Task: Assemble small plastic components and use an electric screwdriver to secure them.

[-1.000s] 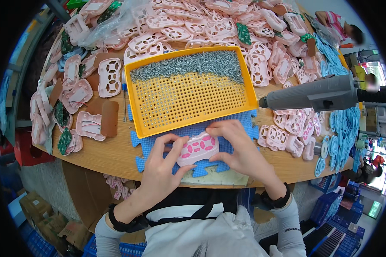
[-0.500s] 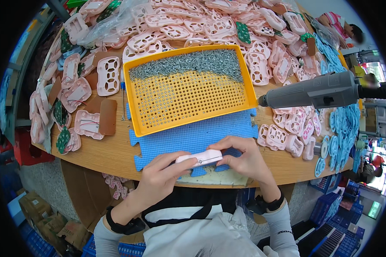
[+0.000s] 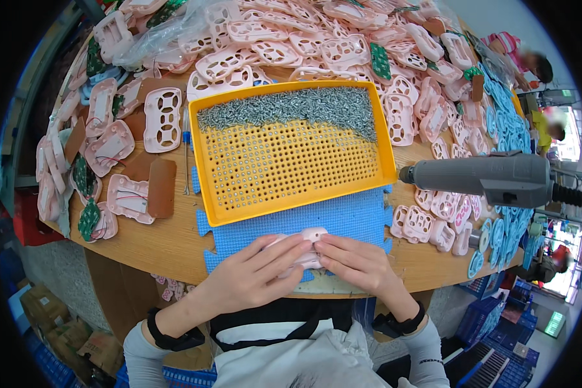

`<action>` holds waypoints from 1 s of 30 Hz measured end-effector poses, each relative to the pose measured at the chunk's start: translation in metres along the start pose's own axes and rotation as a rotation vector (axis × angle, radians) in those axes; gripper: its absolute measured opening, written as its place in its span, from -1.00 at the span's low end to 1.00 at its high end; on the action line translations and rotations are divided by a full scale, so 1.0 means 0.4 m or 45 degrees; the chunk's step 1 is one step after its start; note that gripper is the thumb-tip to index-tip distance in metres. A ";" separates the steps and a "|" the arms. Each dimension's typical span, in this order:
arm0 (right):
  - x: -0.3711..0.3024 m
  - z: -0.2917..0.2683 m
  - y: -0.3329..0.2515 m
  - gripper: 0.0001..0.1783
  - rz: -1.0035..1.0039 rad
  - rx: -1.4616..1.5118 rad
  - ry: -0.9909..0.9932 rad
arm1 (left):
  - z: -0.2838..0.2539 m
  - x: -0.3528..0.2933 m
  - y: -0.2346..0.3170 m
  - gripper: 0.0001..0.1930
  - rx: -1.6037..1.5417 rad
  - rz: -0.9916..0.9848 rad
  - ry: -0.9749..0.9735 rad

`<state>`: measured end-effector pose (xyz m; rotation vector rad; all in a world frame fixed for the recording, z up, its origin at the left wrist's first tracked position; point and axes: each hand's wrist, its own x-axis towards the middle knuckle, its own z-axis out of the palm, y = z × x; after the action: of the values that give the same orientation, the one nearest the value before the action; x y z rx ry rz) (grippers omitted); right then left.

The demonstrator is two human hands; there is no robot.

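Between my hands is a pale pink plastic housing (image 3: pixel 313 234), partly covered by my fingers, over the near part of the blue foam mat (image 3: pixel 291 216). My left hand (image 3: pixel 255 271) lies across its left side, fingers closed on it. From the right, my right hand (image 3: pixel 355 262) grips the other end, its fingertips almost meeting those of the left. Just beyond them a yellow tray (image 3: pixel 304 211) with a perforated plate rests on the mat; loose silver screws (image 3: pixel 291 105) are heaped along its far side, and many holes hold a screw.
A grey electric screwdriver (image 3: pixel 482 180) juts in from the right beside the tray. Pink plastic shells (image 3: pixel 271 52) pile up at the back and left. Blue plastic parts (image 3: pixel 514 213) lie at the right edge. A thin screwdriver with a blue handle (image 3: pixel 186 137) lies left of the tray.
The housing has turned from edge-on to showing a broader face. Both hands have moved together over it, fingers now laid across its top. The view has shifted slightly.
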<state>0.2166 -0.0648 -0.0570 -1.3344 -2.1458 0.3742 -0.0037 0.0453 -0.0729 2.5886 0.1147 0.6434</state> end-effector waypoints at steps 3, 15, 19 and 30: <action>0.008 -0.015 -0.011 -0.74 0.238 0.199 -0.021 | 0.000 0.015 0.004 -0.73 -0.047 -0.069 -0.049; 0.154 -0.168 0.120 0.02 0.570 0.388 1.194 | 0.037 0.099 0.026 -0.58 0.069 -0.210 -0.157; 0.181 -0.158 0.116 -0.14 0.546 0.651 1.429 | 0.061 0.101 0.015 -0.51 0.022 -0.136 -0.177; 0.327 -0.173 -0.024 -0.39 0.086 0.844 0.928 | 0.045 0.084 -0.014 -0.53 -0.058 -0.095 -0.129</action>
<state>0.2080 0.0422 0.0452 -0.9468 -1.2207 0.4778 0.0348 0.0489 -0.0753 2.5543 0.1613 0.4817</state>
